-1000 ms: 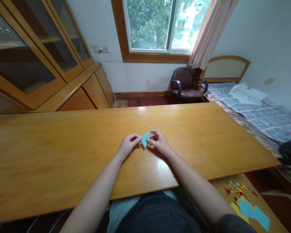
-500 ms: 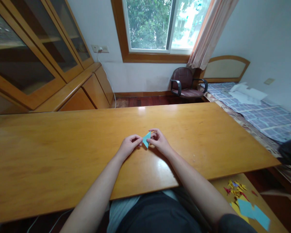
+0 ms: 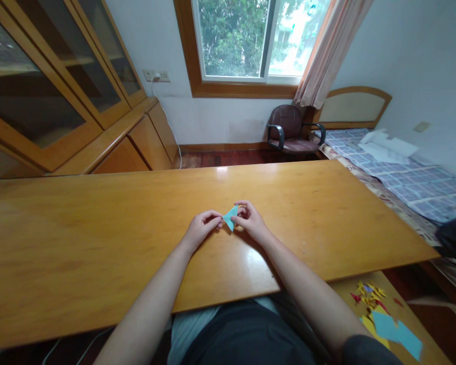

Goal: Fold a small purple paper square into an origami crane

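Observation:
A small piece of light blue folded paper point(image 3: 230, 217) is held up just above the wooden table point(image 3: 99, 243), between my two hands. It has pointed corners at the top, bottom and left. My left hand point(image 3: 204, 228) pinches its left point between thumb and fingertips. On the other side, my right hand point(image 3: 250, 219) grips the paper with the thumb on its near face and the fingers behind. The paper's right edge is partly hidden by those fingers.
Beside my right forearm, a lower wooden surface point(image 3: 349, 286) carries several small yellow and red folded paper pieces point(image 3: 370, 296) and light blue paper sheets point(image 3: 397, 332). Beyond the table stand an armchair point(image 3: 291, 132), a bed point(image 3: 406, 172) and a glass-door cabinet point(image 3: 99, 121).
The folded paper has shifted very slightly to the right with my right hand, and a little more of its left point shows. Both hands keep their hold.

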`<state>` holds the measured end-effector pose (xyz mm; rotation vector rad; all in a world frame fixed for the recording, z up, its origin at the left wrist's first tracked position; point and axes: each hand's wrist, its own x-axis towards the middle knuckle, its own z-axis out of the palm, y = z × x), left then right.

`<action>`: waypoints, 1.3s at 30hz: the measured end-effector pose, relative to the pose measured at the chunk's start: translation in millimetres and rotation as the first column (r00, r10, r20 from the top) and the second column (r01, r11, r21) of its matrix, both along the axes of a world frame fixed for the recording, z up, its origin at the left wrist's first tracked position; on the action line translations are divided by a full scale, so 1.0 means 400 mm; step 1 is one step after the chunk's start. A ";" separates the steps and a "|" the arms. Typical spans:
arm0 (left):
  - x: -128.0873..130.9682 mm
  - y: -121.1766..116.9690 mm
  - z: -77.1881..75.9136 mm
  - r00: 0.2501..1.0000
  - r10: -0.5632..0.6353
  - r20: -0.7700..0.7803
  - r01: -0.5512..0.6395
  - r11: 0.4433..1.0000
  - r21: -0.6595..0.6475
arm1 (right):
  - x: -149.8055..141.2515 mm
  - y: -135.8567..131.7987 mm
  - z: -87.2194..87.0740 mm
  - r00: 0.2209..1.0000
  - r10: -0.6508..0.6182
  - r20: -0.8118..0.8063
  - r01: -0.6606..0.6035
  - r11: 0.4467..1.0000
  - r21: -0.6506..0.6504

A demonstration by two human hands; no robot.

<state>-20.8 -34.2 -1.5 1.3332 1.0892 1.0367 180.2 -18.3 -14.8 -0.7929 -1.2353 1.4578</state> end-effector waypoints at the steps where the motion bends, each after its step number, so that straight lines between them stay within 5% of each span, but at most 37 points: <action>1: 0.001 0.000 0.000 1.000 -0.009 -0.021 0.009 1.000 0.012 | 0.000 0.000 0.001 1.000 0.002 0.001 -0.002 1.000 -0.003; 10: 0.007 0.002 0.002 0.985 0.009 -0.172 0.003 0.998 0.069 | -0.005 -0.004 0.009 0.999 -0.002 0.035 0.002 1.000 0.008; 22: 0.005 0.006 0.000 0.992 0.005 -0.122 -0.003 1.000 0.015 | 0.005 0.002 0.001 0.999 -0.046 0.003 0.046 0.999 0.001; 28: 0.010 0.001 0.005 0.984 -0.023 -0.177 0.028 0.999 0.024 | -0.001 0.000 -0.001 0.999 0.044 0.009 -0.044 0.999 0.002; 39: 0.014 -0.003 0.022 0.971 -0.054 -0.234 0.059 0.998 0.015 | 0.012 0.010 0.017 0.977 -0.204 -0.060 0.194 0.971 -0.142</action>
